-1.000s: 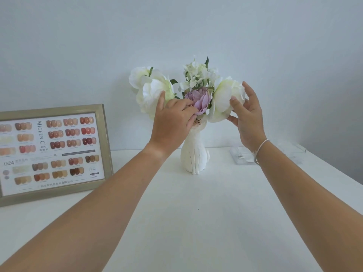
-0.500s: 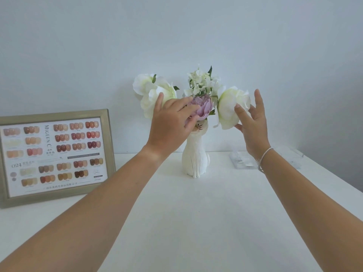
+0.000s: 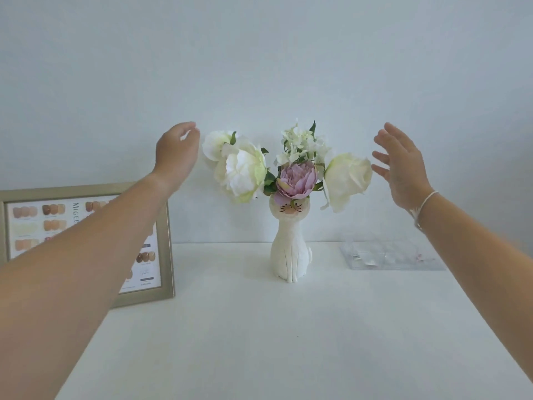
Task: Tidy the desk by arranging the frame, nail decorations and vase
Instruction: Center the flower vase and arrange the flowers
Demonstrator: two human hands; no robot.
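A white cat-shaped vase (image 3: 290,249) stands upright at the back middle of the white desk (image 3: 259,336), holding white flowers (image 3: 242,168) and a purple one (image 3: 298,180). My left hand (image 3: 176,151) hovers just left of the left white bloom, fingers loosely curled, holding nothing. To the right of the right bloom my right hand (image 3: 401,166) is raised with fingers spread, not touching it. A gold frame (image 3: 167,241) with a nail colour chart leans at the left, partly hidden by my left forearm. A clear box of nail decorations (image 3: 383,254) lies at the back right.
A plain pale wall (image 3: 259,67) rises directly behind the desk. The desk's right edge runs diagonally under my right forearm. A thin white bracelet (image 3: 424,203) circles my right wrist.
Both hands have let go of the flowers and moved outward, the left hand to the left and the right hand to the right. The vase's face now shows.
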